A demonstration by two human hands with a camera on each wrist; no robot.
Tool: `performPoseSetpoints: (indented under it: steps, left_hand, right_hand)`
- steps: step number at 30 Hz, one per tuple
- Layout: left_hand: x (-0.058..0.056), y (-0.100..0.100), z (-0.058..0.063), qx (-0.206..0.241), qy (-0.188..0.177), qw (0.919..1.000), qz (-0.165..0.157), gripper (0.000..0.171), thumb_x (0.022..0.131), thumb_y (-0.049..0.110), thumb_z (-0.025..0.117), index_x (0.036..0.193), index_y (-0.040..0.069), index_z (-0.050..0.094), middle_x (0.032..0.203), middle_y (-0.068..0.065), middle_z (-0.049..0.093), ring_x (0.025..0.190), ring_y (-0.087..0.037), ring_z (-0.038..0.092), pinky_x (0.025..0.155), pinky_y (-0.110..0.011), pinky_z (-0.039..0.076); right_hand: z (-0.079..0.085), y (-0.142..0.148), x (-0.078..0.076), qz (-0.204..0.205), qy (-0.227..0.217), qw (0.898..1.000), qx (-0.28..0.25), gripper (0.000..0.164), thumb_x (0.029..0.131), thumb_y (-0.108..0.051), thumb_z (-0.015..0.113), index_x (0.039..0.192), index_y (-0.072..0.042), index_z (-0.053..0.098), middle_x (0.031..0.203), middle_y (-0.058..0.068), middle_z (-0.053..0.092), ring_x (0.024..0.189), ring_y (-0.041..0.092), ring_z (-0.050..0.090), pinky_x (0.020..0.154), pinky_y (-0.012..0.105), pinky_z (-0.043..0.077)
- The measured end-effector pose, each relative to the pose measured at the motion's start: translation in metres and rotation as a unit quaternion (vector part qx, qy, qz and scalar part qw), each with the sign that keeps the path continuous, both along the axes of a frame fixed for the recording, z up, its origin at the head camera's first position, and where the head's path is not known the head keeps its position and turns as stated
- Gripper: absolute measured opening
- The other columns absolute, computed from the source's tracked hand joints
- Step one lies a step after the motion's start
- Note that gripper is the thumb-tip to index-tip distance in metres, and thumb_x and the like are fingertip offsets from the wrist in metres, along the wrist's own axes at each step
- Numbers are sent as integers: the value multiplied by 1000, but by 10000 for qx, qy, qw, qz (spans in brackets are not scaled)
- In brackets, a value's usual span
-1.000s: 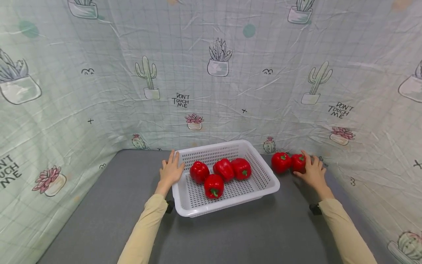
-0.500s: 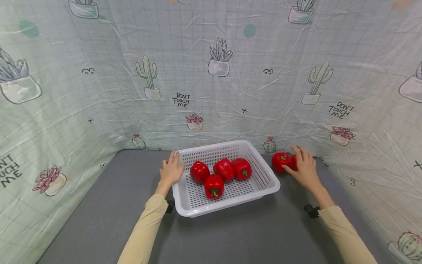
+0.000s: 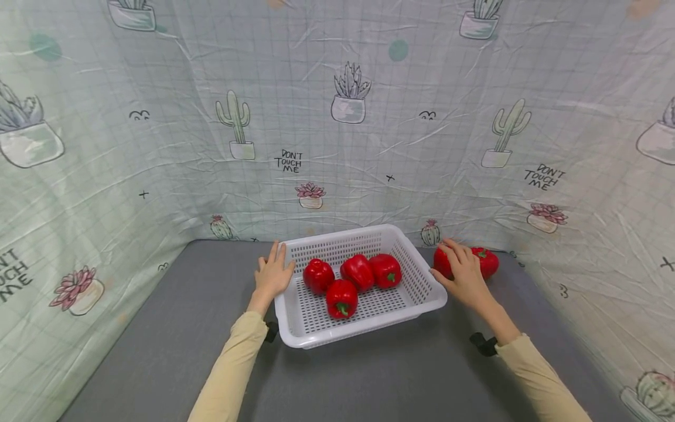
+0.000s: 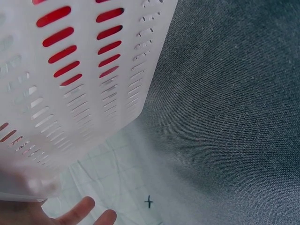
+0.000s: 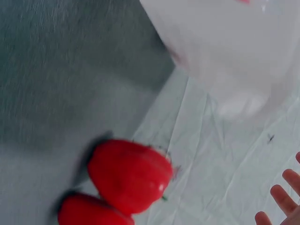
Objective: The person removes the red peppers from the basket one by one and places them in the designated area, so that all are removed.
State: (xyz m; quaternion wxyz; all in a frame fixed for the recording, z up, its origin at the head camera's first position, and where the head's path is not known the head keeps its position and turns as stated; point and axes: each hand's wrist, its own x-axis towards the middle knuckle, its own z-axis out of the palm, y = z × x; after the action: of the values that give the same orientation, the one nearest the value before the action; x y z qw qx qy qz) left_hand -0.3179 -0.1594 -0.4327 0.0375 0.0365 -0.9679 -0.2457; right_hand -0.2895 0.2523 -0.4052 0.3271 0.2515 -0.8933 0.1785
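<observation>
cactus-print cloth [image 3: 390, 140] behind a grey desk [image 3: 369, 381]. left hand [image 3: 272, 275] just rests straight-fingered on a white basket [image 3: 364, 324], right hand [image 3: 465, 278] spread, empty, by two red peppers [image 5: 129, 173], far right corner.

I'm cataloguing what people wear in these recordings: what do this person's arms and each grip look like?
Both arms wear plain, pale yellow long sleeves; the left sleeve and right sleeve show soft creases. The left grip and right grip are bare hands, without gloves. A small black fitting shows at each wrist, its details too small to tell.
</observation>
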Motion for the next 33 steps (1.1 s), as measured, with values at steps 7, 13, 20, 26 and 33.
performPoseSetpoints:
  steps: [7,13,20,26,33]
  left_hand:
    - [0,0,1,42,47,10000,-9,60,93,35,35,144,10,15,152,-8,5,126,-43,20,95,-65,22]
    - [0,-1,2,52,32,10000,-5,60,93,35,36,144,11,15,152,-7,5,126,-43,20,95,-65,22]
    - [0,1,1,11,-35,10000,-19,60,93,35,35,144,12,14,152,-7,4,127,-43,19,95,-65,22]
    - [1,0,3,32,88,10000,8,59,93,34,36,144,10,16,152,-9,7,125,-44,21,94,-65,24]
    - [2,-1,1,69,12,10000,4,60,93,34,36,144,11,15,152,-8,5,125,-43,20,94,-64,23]
  right_hand:
    - [-6,-22,-1,375,-93,9989,249,63,68,-17,75,122,0,49,130,19,42,112,35,37,84,54,30]
    - [-10,-43,-6,481,-403,9966,542,63,70,-21,75,124,-5,48,132,16,41,113,34,37,88,54,30]
    - [-14,-60,-12,388,-858,9924,799,65,71,-26,74,127,-8,47,135,13,39,116,32,37,91,55,29]
    - [-18,-68,-19,253,-1095,9877,1084,67,72,-29,73,129,-9,45,136,14,40,117,33,39,92,54,29]
    - [-22,-72,-25,180,-1271,9791,1576,68,73,-35,71,130,-7,44,137,14,41,118,34,42,89,57,33]
